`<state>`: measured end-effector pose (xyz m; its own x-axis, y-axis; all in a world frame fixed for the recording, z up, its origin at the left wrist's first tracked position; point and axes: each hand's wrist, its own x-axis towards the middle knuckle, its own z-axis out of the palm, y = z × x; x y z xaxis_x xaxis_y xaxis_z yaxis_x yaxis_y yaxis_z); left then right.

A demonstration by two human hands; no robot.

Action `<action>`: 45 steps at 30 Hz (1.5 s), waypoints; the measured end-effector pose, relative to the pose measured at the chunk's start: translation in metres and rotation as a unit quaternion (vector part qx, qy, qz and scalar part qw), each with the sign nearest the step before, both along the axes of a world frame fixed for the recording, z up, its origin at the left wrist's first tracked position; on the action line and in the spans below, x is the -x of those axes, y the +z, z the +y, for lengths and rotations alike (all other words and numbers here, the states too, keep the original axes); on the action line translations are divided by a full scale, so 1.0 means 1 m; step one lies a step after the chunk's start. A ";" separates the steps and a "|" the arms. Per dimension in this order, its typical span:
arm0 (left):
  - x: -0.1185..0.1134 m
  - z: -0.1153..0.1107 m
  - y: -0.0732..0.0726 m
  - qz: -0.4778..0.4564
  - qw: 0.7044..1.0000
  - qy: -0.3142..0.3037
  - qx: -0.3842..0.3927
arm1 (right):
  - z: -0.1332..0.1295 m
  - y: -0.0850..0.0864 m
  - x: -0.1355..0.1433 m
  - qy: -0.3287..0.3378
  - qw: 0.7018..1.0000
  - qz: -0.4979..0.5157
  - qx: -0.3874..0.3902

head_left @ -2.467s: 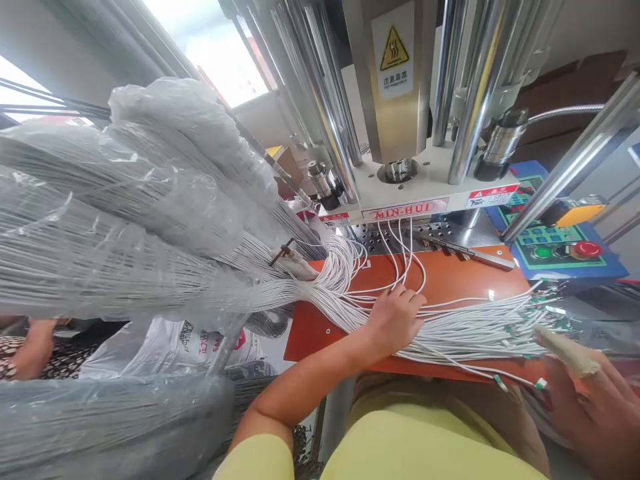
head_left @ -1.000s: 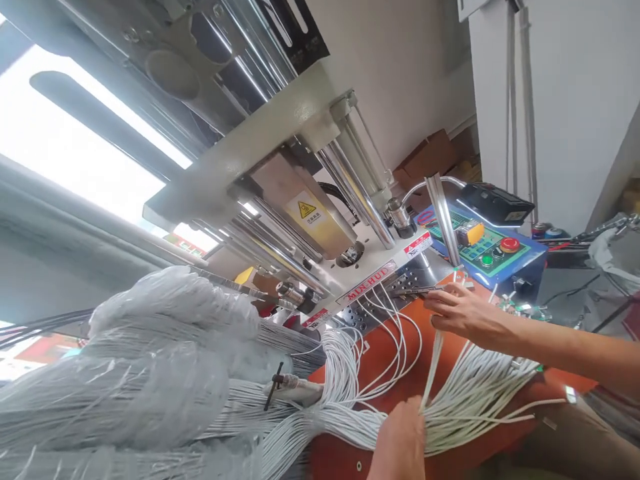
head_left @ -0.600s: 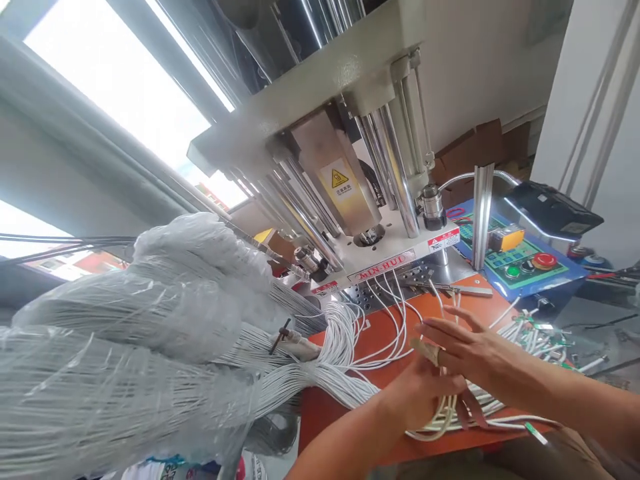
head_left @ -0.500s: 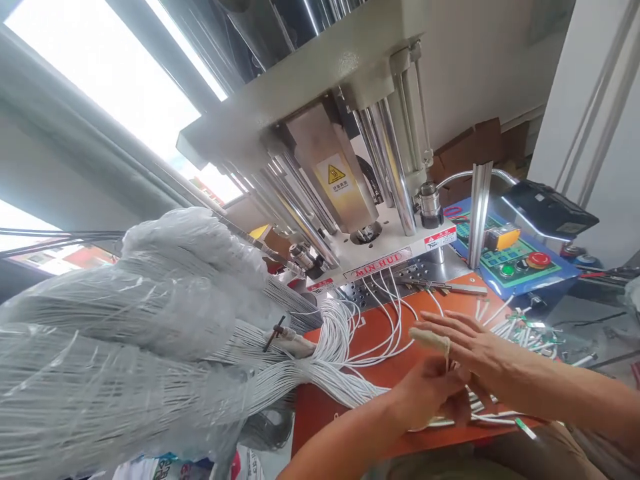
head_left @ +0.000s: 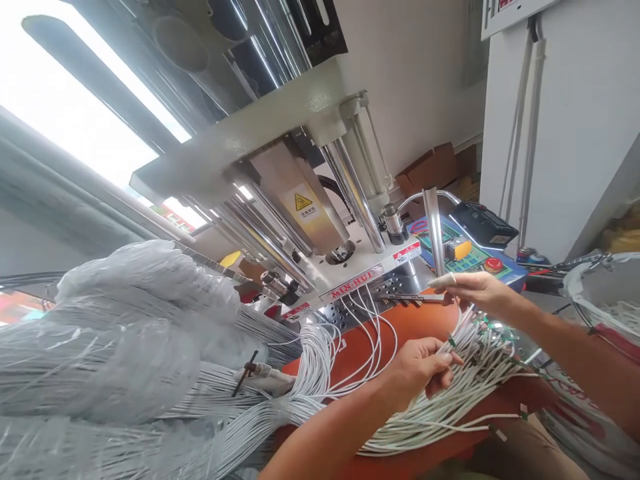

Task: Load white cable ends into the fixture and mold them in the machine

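Observation:
My left hand [head_left: 425, 367] is over the white cables [head_left: 430, 420] at the front of the orange table [head_left: 413, 321]. Its thumb and fingers are pinched together near a small green cable end [head_left: 451, 342]; what lies between them is too small to make out. Farther right, my right hand [head_left: 470, 290] reaches over the cable ends, a pale cover on one finger. Its lower fingers point down to a white cable, and whether they grip it is unclear. Behind both hands stands the press [head_left: 350, 275], with several white cables running out from under its front plate.
Plastic-wrapped cable bundles [head_left: 150, 360] fill the left side. A small clamp [head_left: 246, 373] sits by the bundled cables. A blue control panel [head_left: 505, 270] with a red button is behind my right hand. A white-lined container [head_left: 585, 283] stands at the far right.
My hands have moved apart, the right one up over the cable ends. More of the cable pile shows in front of my left hand. The view has shifted to the right.

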<state>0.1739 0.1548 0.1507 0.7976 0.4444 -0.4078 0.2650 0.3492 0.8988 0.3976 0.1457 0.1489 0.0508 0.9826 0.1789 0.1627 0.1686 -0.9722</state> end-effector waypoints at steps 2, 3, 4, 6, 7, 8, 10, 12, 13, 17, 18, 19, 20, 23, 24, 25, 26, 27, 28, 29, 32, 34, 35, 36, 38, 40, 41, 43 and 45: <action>-0.008 0.004 0.001 0.024 1.000 -0.013 -0.005 | -0.007 -0.006 0.001 -0.026 0.999 0.025 -0.006; -0.012 0.006 0.001 0.034 0.999 -0.024 -0.006 | -0.011 -0.009 0.001 -0.030 0.999 0.036 -0.001; -0.015 0.008 0.003 0.040 0.999 -0.037 -0.005 | -0.015 -0.011 0.002 -0.044 0.998 0.045 -0.001; -0.023 0.010 0.005 0.042 0.997 -0.059 -0.002 | -0.023 -0.014 0.004 -0.050 0.996 0.072 0.006; -0.026 0.011 0.006 0.038 0.997 -0.066 0.002 | -0.026 -0.014 0.005 -0.045 0.995 0.091 0.015; -0.029 0.011 0.007 0.031 0.997 -0.072 0.007 | -0.030 -0.015 0.006 -0.044 0.992 0.115 0.024; -0.033 0.012 0.006 0.016 0.997 -0.076 0.017 | -0.036 -0.017 0.008 -0.058 0.985 0.160 0.042; -0.035 0.013 0.003 0.006 0.997 -0.071 0.020 | -0.041 -0.021 0.008 -0.074 0.981 0.169 0.052; -0.035 0.013 0.001 0.003 0.998 -0.065 0.019 | -0.044 -0.023 0.006 -0.079 0.985 0.145 0.053; -0.032 0.017 -0.006 -0.021 0.999 -0.018 0.023 | -0.055 -0.027 0.003 -0.188 0.972 -0.134 -0.053; -0.031 0.018 -0.007 -0.031 0.999 -0.006 0.025 | -0.058 -0.027 0.004 -0.222 0.948 -0.204 -0.099; -0.030 0.019 -0.008 -0.041 0.999 0.006 0.026 | -0.060 -0.026 0.008 -0.239 0.925 -0.261 -0.136; -0.030 0.019 -0.009 -0.053 0.998 0.018 0.027 | -0.062 -0.026 0.013 -0.236 0.909 -0.303 -0.160; -0.028 0.019 -0.013 -0.096 0.994 0.039 0.018 | -0.065 -0.028 0.033 -0.191 0.900 -0.361 -0.150; -0.027 0.019 -0.015 -0.105 0.994 0.035 0.012 | -0.064 -0.030 0.040 -0.184 0.903 -0.362 -0.138; -0.025 0.018 -0.016 -0.110 0.993 0.028 0.004 | -0.063 -0.033 0.046 -0.182 0.908 -0.356 -0.124; -0.024 0.018 -0.017 -0.111 0.994 0.018 -0.003 | -0.062 -0.037 0.051 -0.182 0.913 -0.349 -0.108; -0.022 0.017 -0.018 -0.108 0.994 0.006 -0.008 | -0.060 -0.041 0.055 -0.183 0.916 -0.345 -0.088; -0.021 0.016 -0.020 -0.105 0.994 -0.005 -0.010 | -0.058 -0.044 0.058 -0.182 0.919 -0.342 -0.069; -0.019 0.014 -0.021 -0.106 0.994 -0.011 -0.011 | -0.057 -0.046 0.061 -0.185 0.921 -0.338 -0.052; -0.015 0.010 -0.027 -0.115 0.993 0.003 -0.028 | -0.053 -0.048 0.066 -0.176 0.938 -0.295 -0.039; -0.011 0.008 -0.030 -0.105 0.993 0.026 -0.049 | -0.052 -0.044 0.067 -0.158 0.958 -0.234 -0.054; -0.008 0.007 -0.031 -0.094 0.993 0.033 -0.059 | -0.051 -0.042 0.065 -0.160 0.964 -0.200 -0.064; -0.004 0.007 -0.031 -0.083 0.994 0.034 -0.069 | -0.050 -0.039 0.064 -0.167 0.969 -0.168 -0.073; 0.005 0.006 -0.027 -0.061 0.993 0.019 -0.096 | -0.048 -0.033 0.060 -0.184 0.973 -0.116 -0.078; 0.016 0.007 -0.022 -0.022 0.991 -0.018 -0.134 | -0.045 -0.030 0.058 -0.185 0.978 -0.072 -0.068; 0.021 0.007 -0.020 -0.001 0.988 -0.033 -0.148 | -0.043 -0.029 0.058 -0.176 0.981 -0.050 -0.060; 0.031 0.009 -0.019 0.031 0.988 -0.054 -0.143 | -0.041 -0.028 0.060 -0.147 0.988 -0.006 -0.043; 0.039 0.009 -0.022 0.033 0.993 -0.067 -0.090 | -0.038 -0.029 0.062 -0.105 0.993 0.031 -0.038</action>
<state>0.1348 0.1638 0.1285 0.8287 0.4059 -0.3854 0.3595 0.1417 0.9223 0.3354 0.1072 0.1200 0.2663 0.9329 0.2426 0.1417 0.2110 -0.9671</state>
